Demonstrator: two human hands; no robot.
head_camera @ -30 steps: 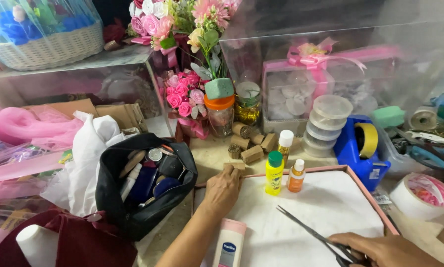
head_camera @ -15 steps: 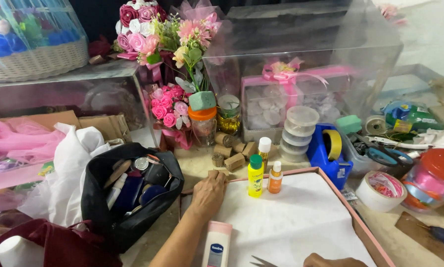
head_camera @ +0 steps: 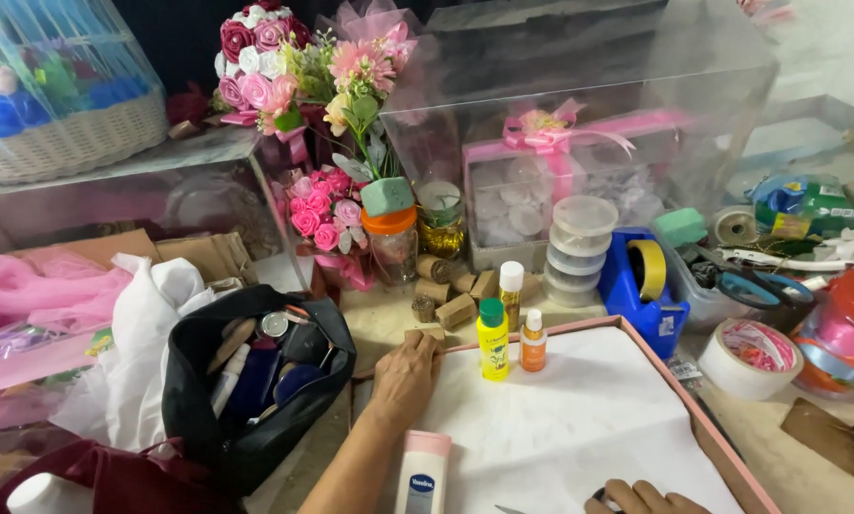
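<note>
The left hand (head_camera: 406, 376) lies flat, fingers extended, pressing the far left corner of the pink-rimmed tray (head_camera: 722, 457) and its white paper lining (head_camera: 579, 428); it grasps nothing. The right hand (head_camera: 644, 498) shows only at 6 o'clock of the frame, fingers curled; a loop and a metal tip beside it suggest scissors (head_camera: 598, 495), but whether it grips them I cannot tell.

At 1 o'clock from the left hand, a yellow bottle with green cap (head_camera: 492, 340) and a small orange bottle (head_camera: 532, 342) stand upright on the paper, close together. A lotion tube (head_camera: 422, 473) rests at 6 o'clock of that hand, and an open black pouch (head_camera: 255, 381) at 9 o'clock.

Risk, in my judgement: any tug or slide of the paper could topple both bottles, and blades working near the flattened fingers may nick them.
</note>
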